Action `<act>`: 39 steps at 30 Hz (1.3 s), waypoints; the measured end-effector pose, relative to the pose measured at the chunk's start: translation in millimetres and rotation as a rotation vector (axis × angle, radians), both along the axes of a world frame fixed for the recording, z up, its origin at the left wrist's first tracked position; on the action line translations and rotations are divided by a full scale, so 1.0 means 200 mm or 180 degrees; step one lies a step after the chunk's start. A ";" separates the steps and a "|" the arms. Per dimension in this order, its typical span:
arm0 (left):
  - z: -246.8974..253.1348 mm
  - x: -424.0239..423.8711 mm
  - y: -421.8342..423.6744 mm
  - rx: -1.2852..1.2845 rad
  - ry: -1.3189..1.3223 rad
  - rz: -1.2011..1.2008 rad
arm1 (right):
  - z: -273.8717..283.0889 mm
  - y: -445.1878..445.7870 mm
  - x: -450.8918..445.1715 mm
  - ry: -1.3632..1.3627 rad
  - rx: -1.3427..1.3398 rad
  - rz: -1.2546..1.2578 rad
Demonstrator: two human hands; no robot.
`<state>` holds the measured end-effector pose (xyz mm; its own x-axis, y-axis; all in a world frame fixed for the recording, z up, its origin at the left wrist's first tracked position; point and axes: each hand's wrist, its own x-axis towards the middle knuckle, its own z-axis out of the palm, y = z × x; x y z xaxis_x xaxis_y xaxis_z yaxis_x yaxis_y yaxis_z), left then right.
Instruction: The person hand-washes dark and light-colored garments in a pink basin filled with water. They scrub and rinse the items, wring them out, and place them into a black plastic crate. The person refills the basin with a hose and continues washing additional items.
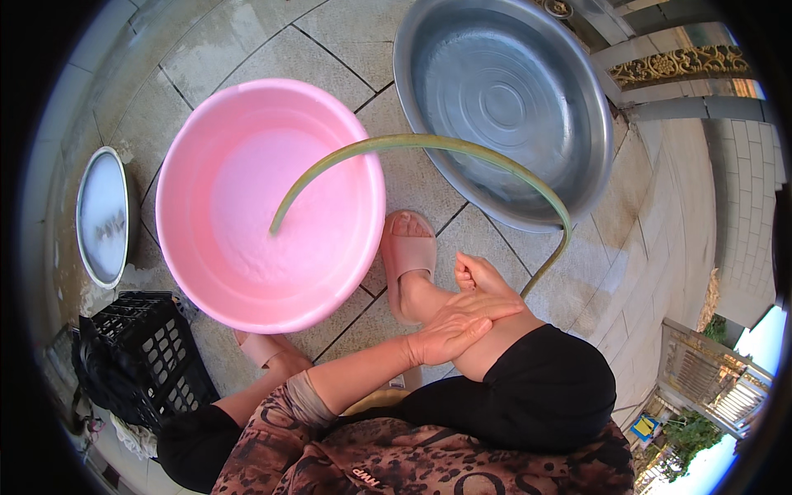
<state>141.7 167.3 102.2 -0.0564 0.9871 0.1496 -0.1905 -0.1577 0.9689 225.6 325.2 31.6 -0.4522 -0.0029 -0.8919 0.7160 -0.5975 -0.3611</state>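
My left hand (455, 328) reaches across and lies flat over bare skin beside my right knee, thumb apart; whether it rests on the right forearm or the shin is hard to tell. Just beyond it is my right hand (479, 272), its fingers curled and nothing visible in them. A green hose (433, 141) rises close to the right hand and arches over to the left. Its end points down into a large pink plastic basin (373, 204), where the surface looks rippled, as if by water. The hose's lower part is hidden behind my leg.
A big grey metal basin (504, 105) stands at the upper right. At the far left is a smaller metal basin (102, 216) with whitish contents. Dark cloth (102, 371) hangs over a black plastic crate (167, 359). My pink slippers (411, 253) are on the tiled floor (334, 68).
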 end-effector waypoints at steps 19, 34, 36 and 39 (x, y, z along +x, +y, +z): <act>-0.14 -0.38 -0.32 -0.1455 -0.2228 0.1142 | 0.20 0.05 -0.15 0.0881 -0.1118 -0.0825; -0.62 -0.73 -0.42 -0.2733 -0.2689 0.2055 | 0.11 -0.07 -0.34 0.1071 -0.1459 -0.0599; -0.25 -0.64 -0.26 -0.2205 -0.2912 0.1396 | 0.06 -0.08 -0.35 0.1027 -0.1469 -0.0571; -0.08 -0.45 -0.14 -0.2077 -0.3326 0.0882 | 0.00 -0.14 -0.39 0.1081 -0.1317 -0.0333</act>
